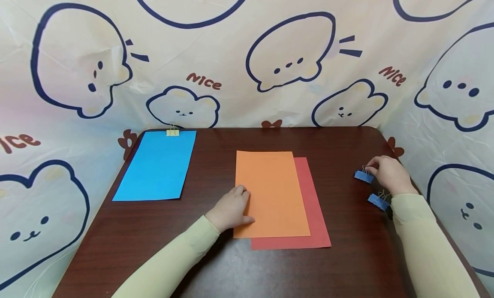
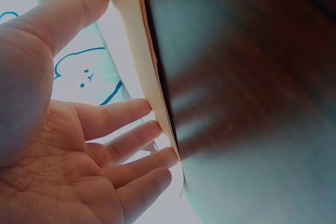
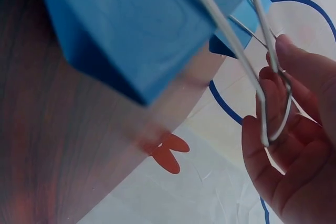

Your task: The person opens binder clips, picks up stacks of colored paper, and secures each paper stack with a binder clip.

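An orange sheet of paper lies over a red sheet, whose right and lower edges stick out. At the orange sheet's left edge, my left hand rests with thumb and fingertips spread. The left wrist view has that hand with its fingers fairly straight, tips against the paper edge. Over on the right, my right hand pinches the wire handles of the farther blue binder clip. A second blue binder clip lies nearer, just below that hand, and looms large in the right wrist view.
A blue sheet lies at the table's back left, with a yellow binder clip on its top edge. The dark wooden table meets a cartoon-printed cloth at the back and sides.
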Action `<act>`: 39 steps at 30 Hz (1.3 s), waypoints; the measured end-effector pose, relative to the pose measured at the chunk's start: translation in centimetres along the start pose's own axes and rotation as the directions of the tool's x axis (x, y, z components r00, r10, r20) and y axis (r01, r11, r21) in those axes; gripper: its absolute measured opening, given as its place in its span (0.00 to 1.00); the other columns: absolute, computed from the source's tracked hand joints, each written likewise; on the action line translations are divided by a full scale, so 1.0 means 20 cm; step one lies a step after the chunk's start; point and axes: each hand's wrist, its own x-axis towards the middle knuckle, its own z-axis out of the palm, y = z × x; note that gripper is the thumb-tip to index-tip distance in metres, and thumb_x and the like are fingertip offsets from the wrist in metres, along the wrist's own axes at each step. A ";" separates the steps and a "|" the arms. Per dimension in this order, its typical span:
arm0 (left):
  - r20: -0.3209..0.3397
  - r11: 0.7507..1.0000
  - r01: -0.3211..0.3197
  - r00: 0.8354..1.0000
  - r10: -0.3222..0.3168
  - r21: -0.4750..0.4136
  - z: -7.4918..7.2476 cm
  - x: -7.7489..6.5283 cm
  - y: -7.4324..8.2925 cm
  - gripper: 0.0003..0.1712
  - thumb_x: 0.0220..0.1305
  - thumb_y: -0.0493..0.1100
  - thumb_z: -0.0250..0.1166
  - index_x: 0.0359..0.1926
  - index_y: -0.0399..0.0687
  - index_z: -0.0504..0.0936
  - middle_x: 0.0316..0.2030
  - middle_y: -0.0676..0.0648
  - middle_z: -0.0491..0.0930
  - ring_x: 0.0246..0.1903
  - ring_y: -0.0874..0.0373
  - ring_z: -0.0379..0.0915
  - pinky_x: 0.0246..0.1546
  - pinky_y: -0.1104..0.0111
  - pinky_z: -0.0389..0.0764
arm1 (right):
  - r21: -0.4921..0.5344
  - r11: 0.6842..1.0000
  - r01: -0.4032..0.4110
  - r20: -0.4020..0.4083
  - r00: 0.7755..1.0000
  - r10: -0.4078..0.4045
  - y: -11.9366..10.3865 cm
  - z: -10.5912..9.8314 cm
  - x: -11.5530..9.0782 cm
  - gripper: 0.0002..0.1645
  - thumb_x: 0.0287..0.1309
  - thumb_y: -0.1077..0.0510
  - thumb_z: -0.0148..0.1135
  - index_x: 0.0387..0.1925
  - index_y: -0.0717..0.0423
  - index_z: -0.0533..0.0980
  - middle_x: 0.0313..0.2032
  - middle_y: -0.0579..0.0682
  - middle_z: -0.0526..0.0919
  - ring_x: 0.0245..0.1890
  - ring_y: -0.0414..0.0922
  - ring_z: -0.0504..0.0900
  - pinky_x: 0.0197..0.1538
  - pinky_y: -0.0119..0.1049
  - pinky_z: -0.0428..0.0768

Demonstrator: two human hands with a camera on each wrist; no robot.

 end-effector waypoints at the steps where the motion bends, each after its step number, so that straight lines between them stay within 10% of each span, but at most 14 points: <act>1: 0.001 1.000 0.000 1.000 0.000 -0.001 0.00 0.00 0.00 0.46 0.56 0.61 0.78 0.63 0.31 0.76 0.56 0.39 0.74 0.54 0.47 0.74 0.58 0.59 0.80 | 0.000 1.000 0.002 -0.001 1.000 -0.002 0.00 0.00 0.00 0.13 0.67 0.56 0.68 0.41 0.65 0.83 0.39 0.66 0.85 0.36 0.57 0.79 0.43 0.59 0.80; 39: -0.017 1.000 -0.018 1.000 0.019 0.013 0.00 0.00 0.00 0.45 0.55 0.59 0.79 0.61 0.31 0.76 0.54 0.39 0.74 0.53 0.47 0.75 0.56 0.59 0.81 | 0.005 0.990 0.143 -0.154 0.978 -0.140 -0.04 0.07 -0.10 0.08 0.62 0.60 0.72 0.39 0.60 0.83 0.40 0.60 0.82 0.37 0.55 0.80 0.46 0.61 0.81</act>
